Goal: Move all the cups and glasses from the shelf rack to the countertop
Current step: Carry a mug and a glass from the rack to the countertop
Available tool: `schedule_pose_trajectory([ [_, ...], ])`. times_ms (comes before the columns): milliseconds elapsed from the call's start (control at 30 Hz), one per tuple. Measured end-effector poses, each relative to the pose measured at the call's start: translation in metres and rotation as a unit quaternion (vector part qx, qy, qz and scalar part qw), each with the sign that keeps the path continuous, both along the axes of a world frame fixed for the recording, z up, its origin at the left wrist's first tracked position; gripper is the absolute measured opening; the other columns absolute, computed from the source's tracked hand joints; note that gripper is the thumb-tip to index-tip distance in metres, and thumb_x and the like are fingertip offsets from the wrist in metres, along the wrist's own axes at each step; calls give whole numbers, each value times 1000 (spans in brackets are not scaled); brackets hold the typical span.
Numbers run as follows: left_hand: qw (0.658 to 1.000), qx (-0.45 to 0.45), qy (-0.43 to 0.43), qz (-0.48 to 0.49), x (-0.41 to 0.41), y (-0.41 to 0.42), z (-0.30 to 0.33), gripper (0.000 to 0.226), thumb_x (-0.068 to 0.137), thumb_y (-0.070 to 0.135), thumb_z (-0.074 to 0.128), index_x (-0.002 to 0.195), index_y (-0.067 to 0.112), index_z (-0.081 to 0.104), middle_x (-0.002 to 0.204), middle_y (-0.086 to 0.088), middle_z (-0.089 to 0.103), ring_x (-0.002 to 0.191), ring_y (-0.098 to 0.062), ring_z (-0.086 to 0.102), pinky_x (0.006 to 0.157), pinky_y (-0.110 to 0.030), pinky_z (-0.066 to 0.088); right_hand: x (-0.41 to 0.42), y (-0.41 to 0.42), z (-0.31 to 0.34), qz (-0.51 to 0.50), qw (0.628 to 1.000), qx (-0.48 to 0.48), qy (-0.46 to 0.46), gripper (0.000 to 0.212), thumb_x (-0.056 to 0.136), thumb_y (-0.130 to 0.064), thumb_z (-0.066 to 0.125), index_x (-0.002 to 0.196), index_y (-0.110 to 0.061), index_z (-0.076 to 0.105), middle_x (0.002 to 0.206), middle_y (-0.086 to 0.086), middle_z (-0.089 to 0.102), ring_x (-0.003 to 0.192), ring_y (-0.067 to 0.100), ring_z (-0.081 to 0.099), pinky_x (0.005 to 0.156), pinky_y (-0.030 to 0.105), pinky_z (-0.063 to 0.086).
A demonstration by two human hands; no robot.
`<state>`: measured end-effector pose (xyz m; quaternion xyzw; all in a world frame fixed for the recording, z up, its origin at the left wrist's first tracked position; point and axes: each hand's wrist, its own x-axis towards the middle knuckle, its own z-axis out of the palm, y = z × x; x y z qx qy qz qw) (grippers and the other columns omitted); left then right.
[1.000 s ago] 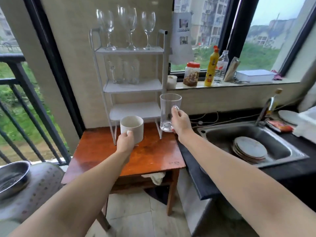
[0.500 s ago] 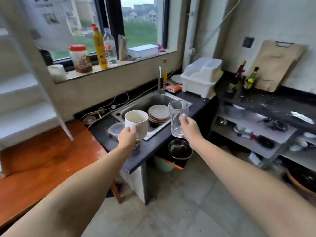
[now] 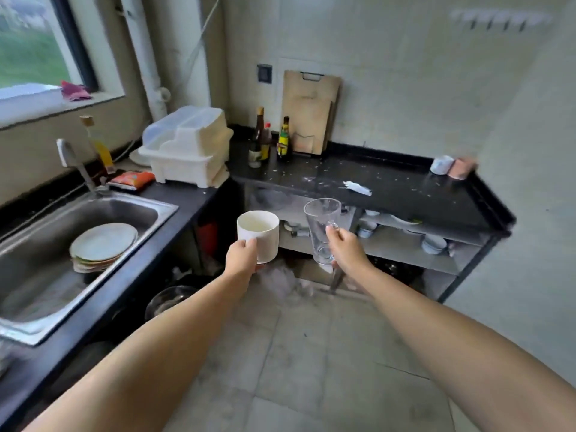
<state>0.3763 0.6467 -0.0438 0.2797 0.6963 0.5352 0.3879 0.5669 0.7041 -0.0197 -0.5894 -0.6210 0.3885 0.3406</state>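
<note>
The left hand [image 3: 241, 255] is wrapped around the handle side of a white mug [image 3: 258, 235], held upright just left of frame centre. The right hand [image 3: 344, 252] is clamped on the handle of a clear glass mug [image 3: 321, 230], also upright, just right of centre. Both vessels hang in the air over the floor, short of any support.

This looks like the carrying step: two pieces are off the shelf rack, which is out of view, and headed for the dark surface [image 3: 405, 188] in the upper right. The next move calls for reaching forward over its front edge and setting each down on a bare patch, easing the glass one down gently.

That surface is speckled with pale crumbs and carries a white scrap [image 3: 358, 188], sauce bottles [image 3: 269, 141] and a leaning cutting board [image 3: 308, 110] at the back, and a small cup [image 3: 441, 165] at its far right. Open shelves with crockery sit below. At left are a white dish drainer [image 3: 187, 145] and a steel sink [image 3: 56, 244] holding stacked plates [image 3: 103, 243]; a window fills the upper left.
</note>
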Motion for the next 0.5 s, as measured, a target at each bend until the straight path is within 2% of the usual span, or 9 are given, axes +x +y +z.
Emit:
schedule_pose_trajectory([
  [67,1000,-3,2,-31,38,41,-1,24,94,20,42,101,5,58,104,-18,56,90,-29,54,86,-48,56,39,26,-2,-30,1000,-2,1,40,98,-37,41,62,-19,39,61,0,41,71,23,46,71,39,43],
  [133,998,3,-12,-62,71,77,0,27,95,19,40,108,3,58,102,-14,52,89,-26,53,72,-40,57,72,49,-6,-61,998,-6,12,39,97,-37,42,63,-19,38,59,0,39,66,22,43,67,36,39],
  [200,995,4,-32,-95,99,111,-1,22,95,18,39,103,6,56,100,-12,48,90,-24,50,63,-32,55,100,71,-11,-88,996,-14,15,37,96,-39,42,65,-19,41,60,0,39,65,21,42,66,36,38],
  [267,992,-5,-32,-124,120,141,-3,22,94,19,39,102,4,54,101,-12,47,92,-24,49,62,-30,55,122,91,-15,-108,994,-16,24,37,96,-40,41,66,-19,41,61,0,37,64,20,40,66,36,36],
  [400,983,-20,-37,-181,158,212,-12,36,94,17,38,123,0,51,110,-12,46,100,-26,49,63,-29,56,158,147,-22,-152,987,-26,43,39,98,-41,37,68,-16,39,63,0,34,64,19,37,67,36,36],
  [500,975,-21,-31,-217,182,270,-16,32,95,16,37,120,3,51,115,-14,48,103,-27,51,62,-27,55,179,198,-27,-180,981,-35,68,40,97,-43,37,67,-17,43,63,0,35,63,17,36,69,36,36],
])
